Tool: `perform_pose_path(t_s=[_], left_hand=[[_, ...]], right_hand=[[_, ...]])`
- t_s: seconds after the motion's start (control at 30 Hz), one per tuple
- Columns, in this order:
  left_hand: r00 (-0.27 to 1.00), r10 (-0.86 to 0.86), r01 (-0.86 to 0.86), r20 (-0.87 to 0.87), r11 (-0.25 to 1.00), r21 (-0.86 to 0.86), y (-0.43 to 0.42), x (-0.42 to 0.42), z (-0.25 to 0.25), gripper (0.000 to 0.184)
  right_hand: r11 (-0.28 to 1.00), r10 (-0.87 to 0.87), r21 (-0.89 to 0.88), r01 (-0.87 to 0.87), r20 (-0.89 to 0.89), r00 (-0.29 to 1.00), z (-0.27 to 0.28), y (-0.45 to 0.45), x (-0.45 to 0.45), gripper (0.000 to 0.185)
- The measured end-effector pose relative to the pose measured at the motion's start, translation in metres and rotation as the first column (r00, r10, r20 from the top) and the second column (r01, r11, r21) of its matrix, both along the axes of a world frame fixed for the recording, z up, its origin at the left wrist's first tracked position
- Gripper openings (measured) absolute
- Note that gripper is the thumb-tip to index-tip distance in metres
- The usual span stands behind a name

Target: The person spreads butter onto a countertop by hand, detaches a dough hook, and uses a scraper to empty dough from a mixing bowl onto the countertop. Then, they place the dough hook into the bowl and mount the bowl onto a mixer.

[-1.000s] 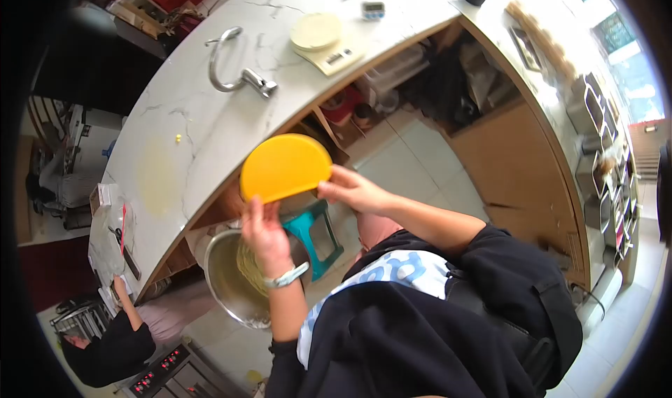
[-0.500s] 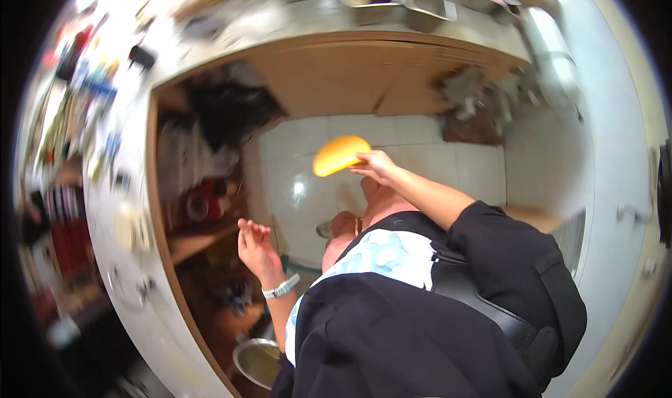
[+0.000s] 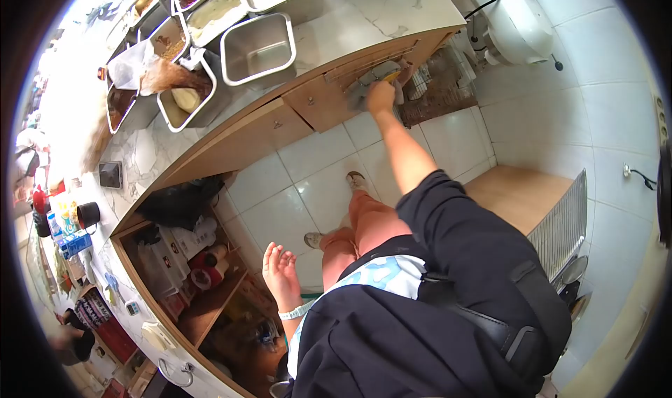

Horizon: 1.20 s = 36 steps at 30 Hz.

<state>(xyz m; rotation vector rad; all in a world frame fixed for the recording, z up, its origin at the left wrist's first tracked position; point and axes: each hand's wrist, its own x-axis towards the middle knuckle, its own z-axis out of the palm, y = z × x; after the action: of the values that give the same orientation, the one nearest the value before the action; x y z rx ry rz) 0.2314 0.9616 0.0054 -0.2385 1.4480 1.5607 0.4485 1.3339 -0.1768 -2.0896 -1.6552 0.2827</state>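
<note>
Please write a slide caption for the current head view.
Bare right hand, with a partly hidden yellow object beside it, outstretched near a brown wooden cabinet; bare left hand loosely open.

Flared to white glare at ten o'clock, dropped into deep shadow inside the open cabinet [image 3: 203,310] at eight, shone softly off the floor tiles [image 3: 325,198] near centre, smeared slightly around the right hand [image 3: 381,98] at one, bowed the counter [image 3: 378,13] fisheye-fashion, and blackened at the corners.
</note>
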Motion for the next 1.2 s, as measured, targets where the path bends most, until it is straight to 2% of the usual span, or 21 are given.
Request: perform_pose_path(t_s=[0.1,0.2,0.3,0.37,0.4,0.47,0.53,0.6,0.7,0.8,0.93,1.03,1.1,1.2], left_hand=[[0.999,0.005,-0.007,-0.033,0.999,-0.041,0.008,0.006,0.004,0.026],[0.998,0.013,-0.018,-0.066,0.998,-0.068,0.009,0.005,0.005,0.026],[0.997,-0.005,-0.001,-0.078,0.998,-0.069,0.010,0.002,0.002,0.026],[0.997,-0.006,0.002,-0.076,0.999,-0.053,0.016,0.000,0.001,0.027],[0.996,-0.011,0.008,-0.087,0.999,-0.039,0.019,-0.001,0.002,0.027],[0.994,-0.022,0.020,-0.103,1.000,-0.018,0.028,-0.003,0.003,0.028],[0.994,-0.024,0.023,-0.102,1.000,-0.012,0.035,-0.002,0.007,0.028],[0.994,-0.031,0.030,-0.102,0.999,-0.009,0.035,-0.002,0.004,0.028],[0.995,-0.039,0.039,-0.096,0.999,-0.005,0.033,-0.001,0.000,0.028],[0.994,-0.047,0.046,-0.094,0.999,-0.014,0.030,0.001,0.001,0.029],[0.995,-0.049,0.045,-0.081,0.998,-0.053,0.029,0.005,-0.002,0.029],[0.996,-0.041,0.036,-0.073,0.997,-0.063,0.027,0.007,0.000,0.028],[0.997,-0.031,0.027,-0.069,0.998,-0.050,0.027,0.005,0.000,0.028],[0.998,-0.019,0.016,-0.068,0.999,-0.045,0.023,0.002,-0.001,0.028]], right_hand=[[0.978,-0.186,0.052,0.204,-0.235,0.954,-0.028,-0.011,-0.026,0.027],[0.990,-0.138,-0.068,0.124,-0.284,0.949,-0.037,-0.030,-0.036,0.026],[0.917,0.209,-0.269,-0.294,-0.304,0.930,-0.029,-0.068,-0.025,0.019],[0.835,0.308,-0.296,-0.463,-0.447,0.840,-0.012,-0.097,0.000,0.023],[0.781,0.347,-0.304,-0.545,-0.514,0.784,-0.005,-0.107,0.017,0.025],[0.762,0.049,-0.275,-0.586,-0.878,0.477,-0.011,-0.120,0.056,0.028],[0.787,-0.116,-0.283,-0.548,-0.941,0.319,0.016,-0.114,0.085,0.029],[0.868,-0.126,-0.205,-0.453,-0.972,0.199,0.037,-0.100,0.104,0.030],[0.954,-0.125,-0.145,-0.262,-0.988,0.089,0.032,-0.058,0.123,0.031],[0.997,-0.002,0.021,-0.073,-0.954,-0.298,0.031,-0.016,0.120,0.032],[0.954,-0.104,-0.189,0.234,-0.937,-0.333,-0.033,-0.008,0.097,0.031],[0.922,-0.207,-0.301,0.245,-0.915,-0.346,-0.071,-0.053,0.106,0.033],[0.743,-0.450,-0.489,0.457,-0.871,-0.199,-0.072,-0.076,0.116,0.027],[0.650,-0.293,-0.102,0.753,-0.948,0.124,-0.049,-0.075,0.129,0.020]])
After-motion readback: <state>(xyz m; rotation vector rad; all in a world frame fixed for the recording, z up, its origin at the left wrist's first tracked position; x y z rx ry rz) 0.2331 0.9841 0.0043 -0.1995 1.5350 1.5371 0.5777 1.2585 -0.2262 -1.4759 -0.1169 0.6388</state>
